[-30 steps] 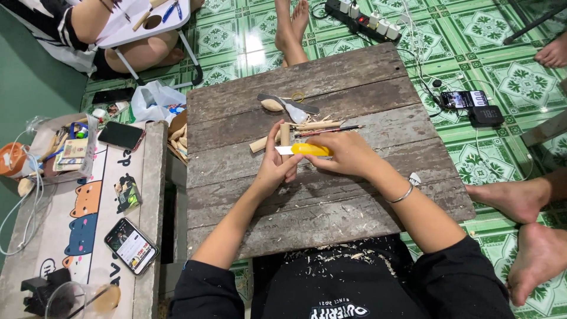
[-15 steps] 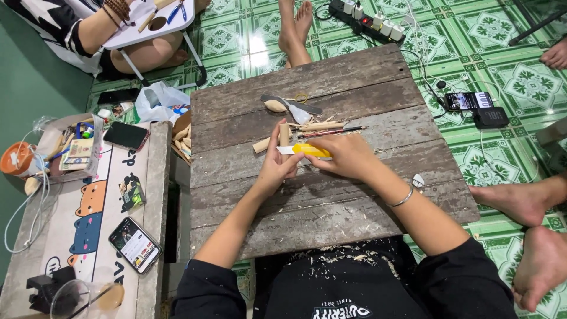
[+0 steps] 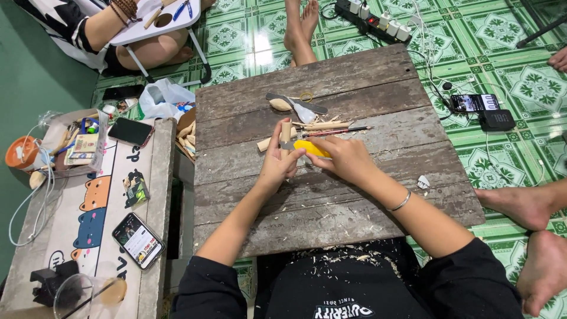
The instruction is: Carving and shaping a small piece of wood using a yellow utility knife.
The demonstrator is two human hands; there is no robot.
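My left hand [image 3: 277, 162] grips a short wooden stick [image 3: 286, 133], held upright over a weathered plank table [image 3: 331, 195]. My right hand [image 3: 345, 158] is closed around a yellow-handled knife [image 3: 310, 147], whose blade meets the stick. Just beyond lie another wooden piece [image 3: 264, 143], pale shavings [image 3: 322, 125], a thin red-and-black pen-like tool [image 3: 336, 132], a wooden spoon blank [image 3: 280, 104] and a dark flat blade [image 3: 295, 101].
A low table [image 3: 88, 218] on my left carries two phones [image 3: 137, 239], a box of odds and ends [image 3: 80, 145] and a glass cup [image 3: 82, 295]. Other people's bare feet [image 3: 534, 236] lie right and ahead. A power strip [image 3: 372, 15] and cables cross the tiled floor.
Both hands stay together on the stick and knife with only slight shifts. The view has tilted a little.
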